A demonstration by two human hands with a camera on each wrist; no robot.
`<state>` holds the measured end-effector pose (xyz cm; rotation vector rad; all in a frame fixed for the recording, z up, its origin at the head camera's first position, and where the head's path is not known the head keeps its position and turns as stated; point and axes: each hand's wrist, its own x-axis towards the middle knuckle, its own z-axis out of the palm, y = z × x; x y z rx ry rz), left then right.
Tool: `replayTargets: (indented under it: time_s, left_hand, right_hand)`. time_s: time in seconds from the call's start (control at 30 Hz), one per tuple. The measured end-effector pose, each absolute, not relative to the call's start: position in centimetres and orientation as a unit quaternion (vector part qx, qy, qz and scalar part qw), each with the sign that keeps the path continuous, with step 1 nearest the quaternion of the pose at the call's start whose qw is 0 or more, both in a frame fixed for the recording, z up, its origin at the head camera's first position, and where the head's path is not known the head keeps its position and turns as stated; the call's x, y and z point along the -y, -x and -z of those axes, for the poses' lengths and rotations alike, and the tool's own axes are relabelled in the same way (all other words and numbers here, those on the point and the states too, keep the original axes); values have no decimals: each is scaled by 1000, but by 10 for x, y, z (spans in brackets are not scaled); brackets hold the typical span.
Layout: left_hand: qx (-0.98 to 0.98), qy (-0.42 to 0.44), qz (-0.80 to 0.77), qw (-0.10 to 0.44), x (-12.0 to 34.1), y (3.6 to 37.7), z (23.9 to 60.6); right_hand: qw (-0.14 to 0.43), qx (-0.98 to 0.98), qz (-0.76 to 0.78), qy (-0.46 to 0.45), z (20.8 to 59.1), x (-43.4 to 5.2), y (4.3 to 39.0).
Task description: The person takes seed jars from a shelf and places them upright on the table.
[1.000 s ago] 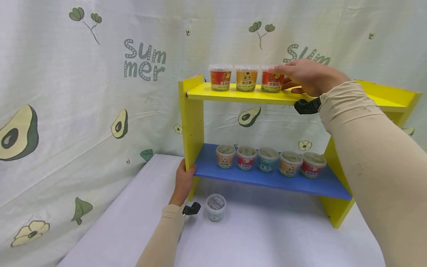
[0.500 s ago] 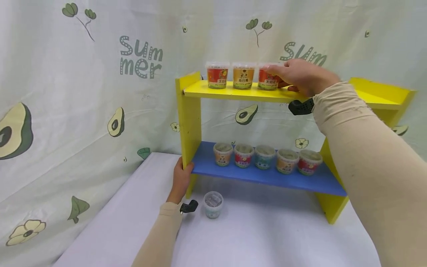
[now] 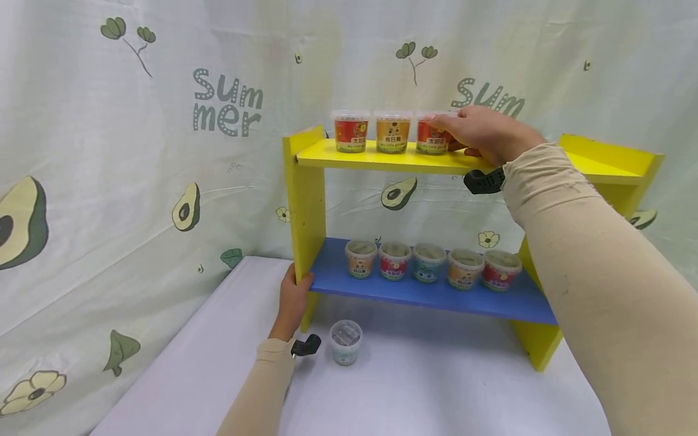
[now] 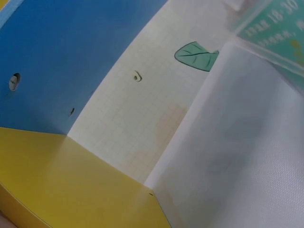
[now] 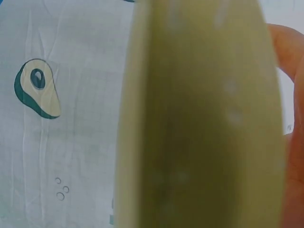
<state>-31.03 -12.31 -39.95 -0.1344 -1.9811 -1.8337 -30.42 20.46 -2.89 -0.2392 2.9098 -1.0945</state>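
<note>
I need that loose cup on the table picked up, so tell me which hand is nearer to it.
Left. The left hand grips the shelf's yellow side panel just beside the clear cup; the right hand is up on the top shelf at a red cup.

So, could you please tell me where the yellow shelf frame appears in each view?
Head: yellow shelf frame centre, left hand gripping its left post.
Left wrist: yellow board along the bottom.
Right wrist: blurred yellow edge, centre.
Shared landmark: the avocado-print curtain.
</note>
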Motion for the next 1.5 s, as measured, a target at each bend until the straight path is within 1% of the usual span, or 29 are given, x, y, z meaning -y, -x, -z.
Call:
replayTargets:
  time_s: [0.37, 0.57, 0.67, 0.9, 1.13, 1.37, 1.5]
  left_hand:
    - [710, 51, 666, 223, 123, 310, 400]
    - [711, 56, 665, 222, 125, 312, 396]
    - [712, 61, 664, 222, 126, 314, 393]
    - [723, 45, 659, 202, 124, 312, 397]
    - [716, 55, 656, 235, 124, 308, 397]
    - [707, 52, 666, 232, 123, 310, 400]
    - [708, 54, 664, 233, 121, 310, 400]
  right_hand:
    - [10, -937, 340, 86, 30, -210, 305]
    - [7, -911, 400, 96, 28, -215, 302]
    - [-1, -897, 431, 97, 27, -221, 298]
    - [-23, -900, 423, 100, 34, -227, 291]
    - [-27, -867, 474, 151, 37, -231, 279]
    - [-38, -832, 523, 178, 45, -238, 267]
    - [-32, -784, 585, 207, 49, -245, 263]
